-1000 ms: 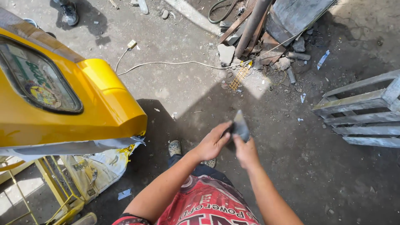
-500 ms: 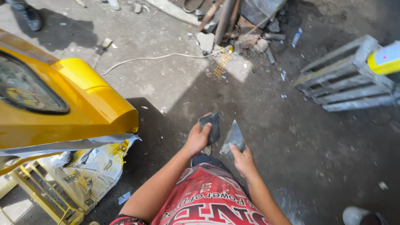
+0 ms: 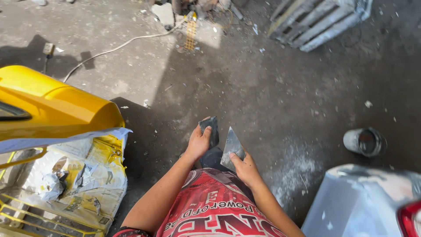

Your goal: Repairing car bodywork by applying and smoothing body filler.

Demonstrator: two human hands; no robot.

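The concrete floor (image 3: 263, 101) is grey and dusty, half in sunlight and half in shadow, with small bits of rubble on it. To the left of both hands stands a big yellow car body part (image 3: 52, 109), and below it a yellow and white sack (image 3: 87, 175) lies crumpled on a yellow frame. To the right and nearer to the person there is a grey primed car panel (image 3: 355, 202) with a red lamp at its edge. Far above the hands, a grey wooden pallet (image 3: 315, 22) lies at the top of the view. A white cable (image 3: 118, 46) runs across the floor at the upper left. A small grey can (image 3: 364, 141) lies on its side, well to the right of the hands. White dust is spread on the floor between the can and the right hand.

The left hand (image 3: 198, 142) has its grip closed around a dark sanding block (image 3: 211, 128). The right hand (image 3: 246, 169) has its grip clamped on a grey putty scraper (image 3: 231, 148), blade pointing up. The two tools are just beside each other, not touching, over the person's lap.
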